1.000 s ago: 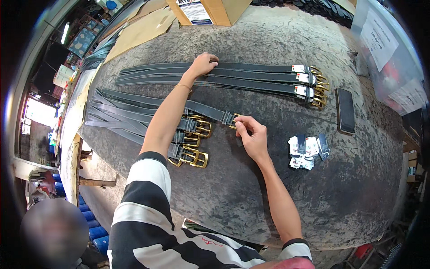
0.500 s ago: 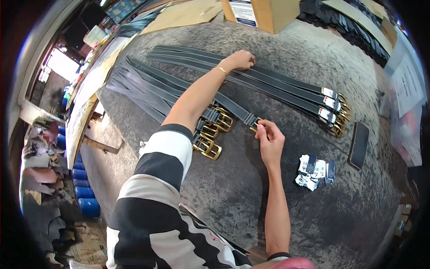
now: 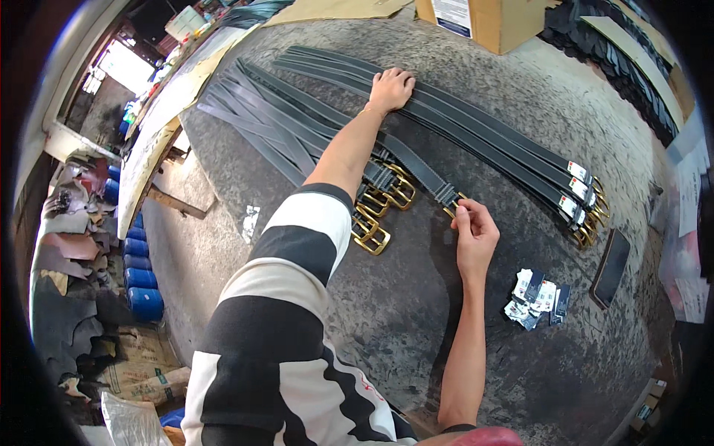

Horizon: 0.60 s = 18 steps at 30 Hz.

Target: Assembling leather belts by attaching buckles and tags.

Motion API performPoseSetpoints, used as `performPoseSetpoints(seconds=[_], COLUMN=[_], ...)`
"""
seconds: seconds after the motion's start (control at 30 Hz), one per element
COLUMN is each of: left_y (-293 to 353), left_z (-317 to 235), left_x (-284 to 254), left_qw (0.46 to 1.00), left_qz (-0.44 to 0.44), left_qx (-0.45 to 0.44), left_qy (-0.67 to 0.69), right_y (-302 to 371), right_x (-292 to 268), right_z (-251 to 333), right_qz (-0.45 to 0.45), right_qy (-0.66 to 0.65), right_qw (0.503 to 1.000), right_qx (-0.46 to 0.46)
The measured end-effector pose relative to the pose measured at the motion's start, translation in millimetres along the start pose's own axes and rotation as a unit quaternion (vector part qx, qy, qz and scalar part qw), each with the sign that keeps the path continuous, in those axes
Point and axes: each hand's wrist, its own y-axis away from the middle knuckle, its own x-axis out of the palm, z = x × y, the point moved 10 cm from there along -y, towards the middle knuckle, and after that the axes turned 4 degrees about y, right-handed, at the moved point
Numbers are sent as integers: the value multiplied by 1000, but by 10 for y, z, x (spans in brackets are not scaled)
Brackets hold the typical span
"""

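Observation:
Palm down, my left hand [image 3: 392,90] has its fingers curled over a stack of dark belts [image 3: 476,130] with pale stitching. White tags [image 3: 578,186] sit close to the stack's brass-coloured buckles [image 3: 593,223]. Nearer me, my right hand [image 3: 476,229] pinches the brass buckle [image 3: 459,205] of a single dark belt [image 3: 418,168], which runs back under my left forearm. Left of it lies a second pile of belts [image 3: 279,123], partly covered by my left arm, with several brass buckles [image 3: 372,236] bunched beside my sleeve.
A heap of small white and dark tags [image 3: 537,299] lies right of my right forearm, with a dark phone [image 3: 611,269] beyond it. A cardboard box [image 3: 491,22] stands at the back. Blue rolls or drums [image 3: 143,303] line the floor at left. A plastic bag [image 3: 680,230] is at right.
My left hand has slid leftward along the tagged stack of belts. My right hand keeps its pinch on the buckle. The whole view has shifted slightly.

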Motion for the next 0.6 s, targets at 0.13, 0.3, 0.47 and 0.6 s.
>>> performPoseSetpoints(seconds=[0.13, 0.3, 0.47, 0.6], left_y=[23, 18, 15, 5], left_z=[-66, 9, 16, -113], left_x=[10, -18, -29, 191], left_qw=[1000, 999, 999, 998], left_qz=[10, 22, 20, 28], left_qx=[15, -19, -20, -14], left_qy=[2, 40, 41, 49], right_y=[4, 7, 6, 30], right_x=[-16, 13, 22, -119], right_z=[-14, -21, -9, -55], right_qz=[-11, -6, -9, -18], right_qy=[-3, 32, 32, 47], right_qw=[1000, 999, 999, 998], right_qx=[10, 16, 9, 21])
